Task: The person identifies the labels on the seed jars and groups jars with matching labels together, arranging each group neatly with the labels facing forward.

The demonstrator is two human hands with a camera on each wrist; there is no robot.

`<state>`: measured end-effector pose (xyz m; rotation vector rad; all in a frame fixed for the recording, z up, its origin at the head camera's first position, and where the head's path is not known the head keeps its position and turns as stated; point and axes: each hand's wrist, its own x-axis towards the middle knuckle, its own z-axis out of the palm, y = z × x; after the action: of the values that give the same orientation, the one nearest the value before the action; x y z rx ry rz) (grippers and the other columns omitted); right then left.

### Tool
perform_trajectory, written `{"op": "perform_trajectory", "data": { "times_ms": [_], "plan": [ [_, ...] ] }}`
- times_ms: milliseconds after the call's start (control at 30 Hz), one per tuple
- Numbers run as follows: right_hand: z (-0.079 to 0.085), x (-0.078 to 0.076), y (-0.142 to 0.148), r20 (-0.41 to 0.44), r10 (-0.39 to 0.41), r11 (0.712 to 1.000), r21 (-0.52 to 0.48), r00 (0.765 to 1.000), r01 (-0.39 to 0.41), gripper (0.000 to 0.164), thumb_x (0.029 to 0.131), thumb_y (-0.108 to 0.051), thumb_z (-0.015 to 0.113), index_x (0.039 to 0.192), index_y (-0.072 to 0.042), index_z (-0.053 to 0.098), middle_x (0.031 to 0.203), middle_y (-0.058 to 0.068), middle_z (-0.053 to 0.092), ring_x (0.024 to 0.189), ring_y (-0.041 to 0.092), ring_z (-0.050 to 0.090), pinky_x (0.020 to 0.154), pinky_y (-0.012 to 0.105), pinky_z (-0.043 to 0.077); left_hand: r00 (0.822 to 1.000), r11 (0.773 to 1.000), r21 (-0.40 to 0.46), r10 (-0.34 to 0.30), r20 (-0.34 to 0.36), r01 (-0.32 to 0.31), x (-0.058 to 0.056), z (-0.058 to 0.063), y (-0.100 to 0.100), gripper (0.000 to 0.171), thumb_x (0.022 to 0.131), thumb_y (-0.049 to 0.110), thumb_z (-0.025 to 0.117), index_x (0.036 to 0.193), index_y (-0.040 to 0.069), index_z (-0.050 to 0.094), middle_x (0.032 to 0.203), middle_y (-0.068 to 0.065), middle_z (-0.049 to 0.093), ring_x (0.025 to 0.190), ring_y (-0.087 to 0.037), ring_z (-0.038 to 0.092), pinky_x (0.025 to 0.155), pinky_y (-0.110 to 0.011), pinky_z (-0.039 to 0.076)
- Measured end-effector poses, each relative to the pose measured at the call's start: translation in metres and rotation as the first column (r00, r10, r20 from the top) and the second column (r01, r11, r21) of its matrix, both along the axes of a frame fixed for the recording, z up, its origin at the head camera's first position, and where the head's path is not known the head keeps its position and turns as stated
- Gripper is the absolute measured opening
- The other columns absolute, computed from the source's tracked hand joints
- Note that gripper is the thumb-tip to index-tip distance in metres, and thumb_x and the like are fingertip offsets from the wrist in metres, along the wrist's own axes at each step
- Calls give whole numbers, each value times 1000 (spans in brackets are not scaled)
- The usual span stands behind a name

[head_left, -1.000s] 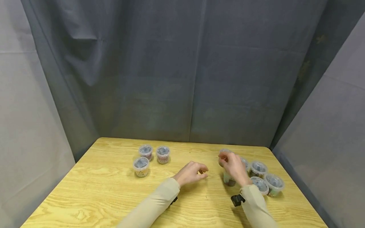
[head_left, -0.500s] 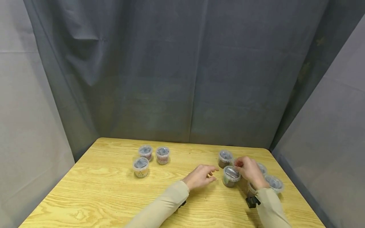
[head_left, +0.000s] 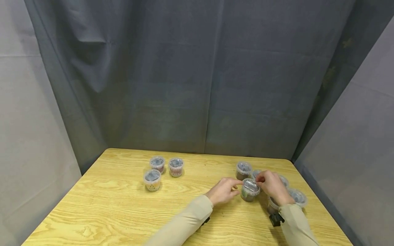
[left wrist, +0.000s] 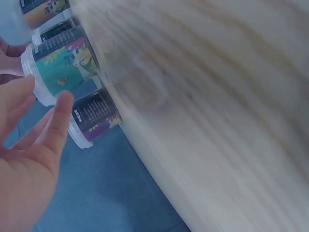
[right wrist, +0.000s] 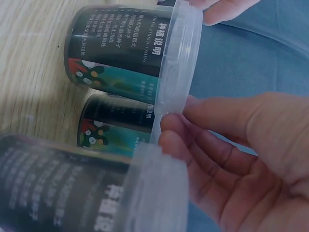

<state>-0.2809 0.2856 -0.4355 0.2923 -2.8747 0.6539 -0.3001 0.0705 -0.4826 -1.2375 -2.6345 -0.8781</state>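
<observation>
A lidded clear plastic cup with a green label [head_left: 250,194] stands upright in front of the right-hand group of similar cups. My left hand [head_left: 223,190] is at its left side, the extended index finger meeting the rim. From the left wrist view, this hand [left wrist: 29,164] has its thumb and fingers apart beside the teal-labelled cup [left wrist: 67,63]. My right hand [head_left: 272,186] is at the cup's right, fingertips by the lid. In the right wrist view, its bent fingers [right wrist: 181,140] and thumb lie close to the lid rims of the large cup [right wrist: 120,53] and a cup behind [right wrist: 118,123].
A lidded cup [head_left: 244,171] stands behind, at the group's far left. Others, including one cup [head_left: 298,197], are partly hidden by my right hand and sleeve. Three lidded cups, one with an orange label [head_left: 152,181], stand on the left of the wooden table [head_left: 123,205]. Grey curtains surround it.
My right hand has moved right and nearer me from the back-left cup, uncovering it and the front cup. My left hand has moved right until its index finger reaches the front cup.
</observation>
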Motion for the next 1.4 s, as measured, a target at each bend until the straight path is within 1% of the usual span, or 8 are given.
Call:
{"op": "perform_trajectory", "data": {
  "times_ms": [233,467,667,900,1000,1167,1333,1400],
  "plan": [
    [-2,-1,1,-11,-30,999,18,999,30,5,83,0,72,80,-3,73,77,6,69,63,15,55,54,29,46,998,999,-6,36,46,-36,3,0,10,34,93,17,68,127,20,65,125,4,67,100,-8,69,77,-9,52],
    [0,-3,0,-9,-36,999,8,999,36,7,83,-1,72,78,-6,72,74,3,67,61,15,53,54,28,44,984,990,44,130,124,-136,4,0,16,32,85,28,77,115,23,66,115,4,70,93,-7,66,70,-12,50],
    [3,-6,-2,-15,-13,1000,-5,1000,13,8,82,0,70,77,-6,72,73,4,67,61,15,53,54,28,45,982,983,53,168,92,-173,5,3,20,26,82,30,80,101,23,62,104,4,70,85,-2,62,65,-12,48],
    [-3,-1,-8,2,12,999,-43,1000,-12,10,83,2,68,81,-6,73,78,6,69,62,14,56,54,29,47,982,982,67,168,88,-174,9,-2,20,24,82,31,79,89,23,57,89,9,63,75,-2,55,58,-12,42],
    [-4,-1,-11,5,18,997,-73,1000,-17,10,86,1,67,85,-7,73,79,5,69,61,13,56,53,28,47,984,980,116,153,95,-163,8,-2,13,24,83,31,78,90,24,57,95,10,64,85,-5,59,64,-12,45],
    [1,0,-16,-20,34,991,-129,999,-36,11,92,-6,63,96,-7,74,80,5,70,61,12,58,54,29,48,979,965,206,132,152,-162,4,5,-1,22,86,29,75,95,22,56,108,8,65,101,-9,62,80,-17,53],
    [5,1,-20,-24,62,991,-116,998,-64,14,95,-19,65,100,-12,76,89,3,73,72,12,64,62,32,53,980,942,294,119,159,-163,1,7,-12,22,87,27,74,98,19,57,110,6,66,111,-12,63,92,-27,56],
    [6,1,-22,0,76,988,-136,997,-75,16,95,-23,66,101,-13,77,94,3,74,72,13,64,63,32,53,982,933,326,109,156,-155,0,7,-15,22,87,26,74,99,18,57,108,5,65,111,-12,62,93,-29,56]
  ]
}}
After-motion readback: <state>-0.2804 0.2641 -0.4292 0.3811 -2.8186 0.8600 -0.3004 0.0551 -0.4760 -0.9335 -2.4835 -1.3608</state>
